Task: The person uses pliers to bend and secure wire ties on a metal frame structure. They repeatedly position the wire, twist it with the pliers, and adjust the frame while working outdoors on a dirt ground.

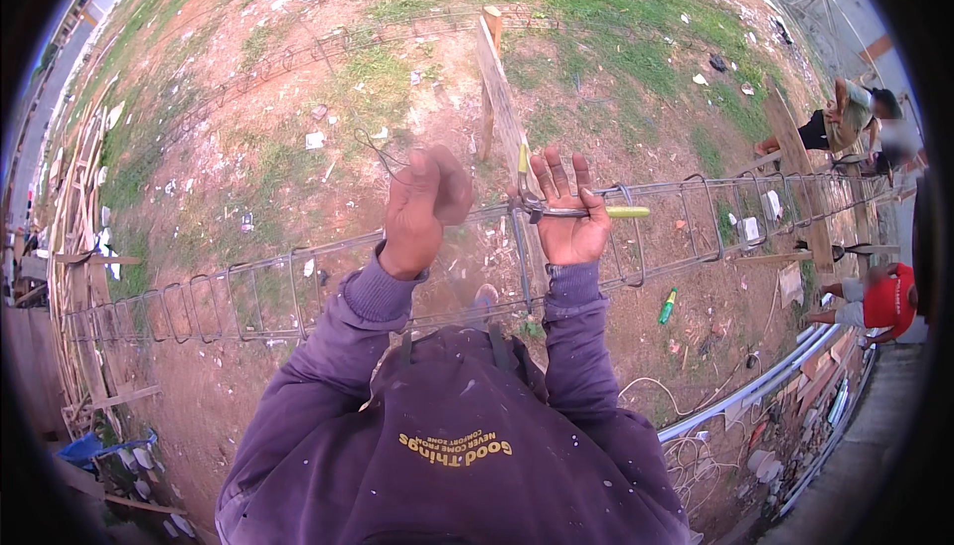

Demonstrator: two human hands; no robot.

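A long rebar cage point(636, 237) of thin bars and square stirrups crosses in front of me from left to right. My left hand point(427, 205) is raised just above it, slightly blurred, with its fingers closed. Thin binding wire point(376, 152) sticks out of that hand in loose loops. Over the cage, my right hand point(571, 232) has its palm up and its fingers stretched out. Its thumb pins the handle of a pair of pincers point(537, 209) with yellow-green grips across the palm. The jaws lie beside a stirrup; I cannot tell whether they touch it.
A wooden board point(505, 98) on a post props the cage beyond my hands. Two people are at the right, one in a red shirt point(887, 304), near wooden supports point(800, 172). A green bottle point(668, 307), pipes point(740, 401) and scattered litter lie on the ground.
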